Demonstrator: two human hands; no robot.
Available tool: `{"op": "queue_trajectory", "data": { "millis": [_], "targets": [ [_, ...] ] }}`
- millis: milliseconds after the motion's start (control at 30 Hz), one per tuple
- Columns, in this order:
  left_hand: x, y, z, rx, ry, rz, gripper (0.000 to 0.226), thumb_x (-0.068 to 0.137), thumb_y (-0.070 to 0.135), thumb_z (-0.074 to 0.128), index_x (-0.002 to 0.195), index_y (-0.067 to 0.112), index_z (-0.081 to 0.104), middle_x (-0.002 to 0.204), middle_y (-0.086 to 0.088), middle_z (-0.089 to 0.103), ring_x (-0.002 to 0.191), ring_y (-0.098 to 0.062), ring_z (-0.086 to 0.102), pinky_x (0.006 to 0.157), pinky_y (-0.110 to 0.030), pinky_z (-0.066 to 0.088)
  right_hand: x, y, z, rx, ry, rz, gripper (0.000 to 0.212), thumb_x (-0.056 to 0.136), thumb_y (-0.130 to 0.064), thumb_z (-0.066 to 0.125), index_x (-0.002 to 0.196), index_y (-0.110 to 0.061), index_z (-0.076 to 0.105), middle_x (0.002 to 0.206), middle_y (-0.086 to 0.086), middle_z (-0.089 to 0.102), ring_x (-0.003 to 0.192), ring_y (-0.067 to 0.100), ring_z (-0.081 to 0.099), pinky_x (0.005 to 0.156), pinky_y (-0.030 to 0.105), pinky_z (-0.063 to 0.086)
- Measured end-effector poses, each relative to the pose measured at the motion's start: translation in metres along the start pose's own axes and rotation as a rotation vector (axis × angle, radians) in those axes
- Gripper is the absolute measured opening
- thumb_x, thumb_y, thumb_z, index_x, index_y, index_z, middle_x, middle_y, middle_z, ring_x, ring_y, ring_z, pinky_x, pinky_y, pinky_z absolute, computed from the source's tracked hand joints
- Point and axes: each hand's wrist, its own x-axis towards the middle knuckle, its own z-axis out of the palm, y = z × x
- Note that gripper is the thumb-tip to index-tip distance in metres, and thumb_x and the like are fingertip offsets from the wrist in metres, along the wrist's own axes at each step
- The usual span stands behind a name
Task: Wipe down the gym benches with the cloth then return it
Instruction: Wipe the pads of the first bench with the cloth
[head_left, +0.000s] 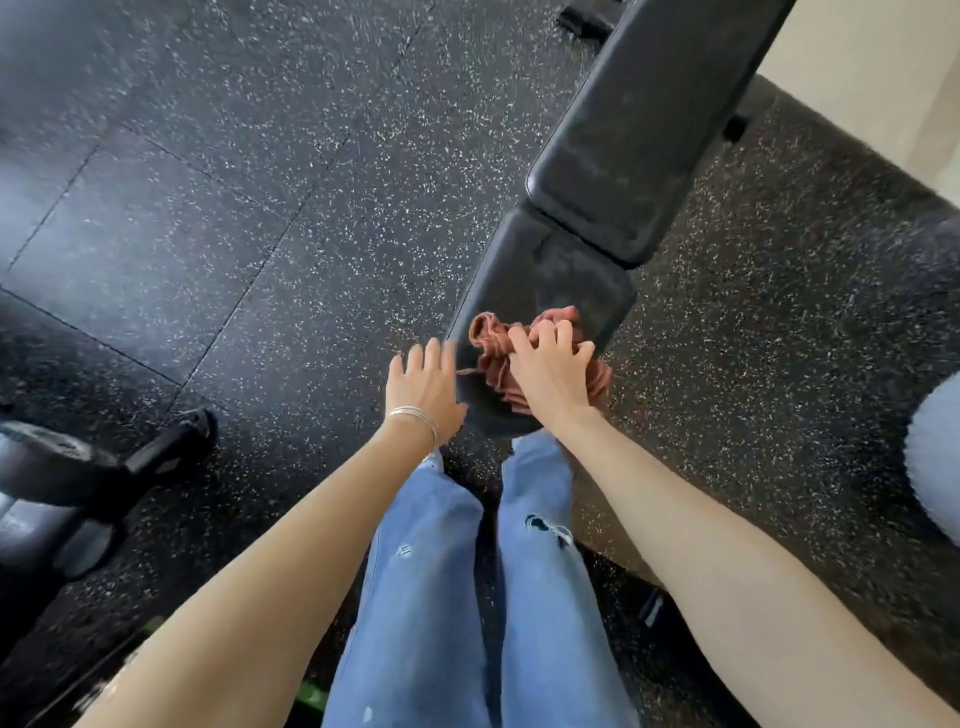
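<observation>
Right hand (545, 371) gripping cloth (487, 338), black equipment (62, 467) left

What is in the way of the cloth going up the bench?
Nothing visible. The right hand grips the cloth on the seat pad, and the back pad beyond it lies bare; only the seam between the two pads crosses its path.

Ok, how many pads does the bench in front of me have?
2. The seat pad lies nearest, under the cloth; the back pad runs beyond it to the top edge, where more may be cut off.
</observation>
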Motion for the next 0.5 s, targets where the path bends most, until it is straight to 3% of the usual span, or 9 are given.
{"op": "queue_trajectory", "data": {
  "millis": [133,267,333,500],
  "targets": [
    [0.036,0.003,0.033,-0.125,-0.068,-0.090,0.099,0.080,0.053,0.062,0.147,0.007,0.006,0.151,-0.010,0.023,0.135,-0.029,0.032,0.109,-0.043,0.029,0.015,-0.003,0.052,0.171,-0.017,0.080,0.036,0.092,-0.036,0.049,0.128,-0.033,0.048,0.119,0.010,0.047,0.106,0.035,0.039,0.077,0.048,0.037],
    [0.049,-0.001,0.046,-0.260,-0.149,-0.079,0.105,0.075,0.050,0.068,0.147,0.006,0.005,0.150,-0.010,0.024,0.127,-0.031,0.044,0.098,-0.043,0.039,0.018,-0.001,0.071,0.172,0.150,0.057,0.034,0.088,-0.039,0.051,0.121,-0.036,0.056,0.115,0.010,0.054,0.100,0.036,0.048,0.073,0.046,0.037],
    [0.051,-0.001,0.045,-0.235,-0.142,-0.065,0.104,0.074,0.049,0.070,0.146,0.006,0.008,0.146,-0.010,0.029,0.122,-0.031,0.049,0.094,-0.042,0.041,0.049,0.005,0.069,0.168,0.149,0.037,0.033,0.089,-0.041,0.047,0.120,-0.038,0.056,0.118,0.008,0.054,0.103,0.035,0.049,0.076,0.046,0.036],
    [0.053,0.003,0.045,-0.149,-0.108,-0.081,0.103,0.075,0.050,0.070,0.146,0.006,0.009,0.145,-0.009,0.032,0.114,-0.029,0.056,0.090,-0.037,0.041,0.183,0.006,0.052,0.209,0.059,0.187,0.031,0.093,-0.043,0.043,0.123,-0.039,0.049,0.131,0.008,0.041,0.118,0.035,0.035,0.090,0.053,0.030]
  ]
}}
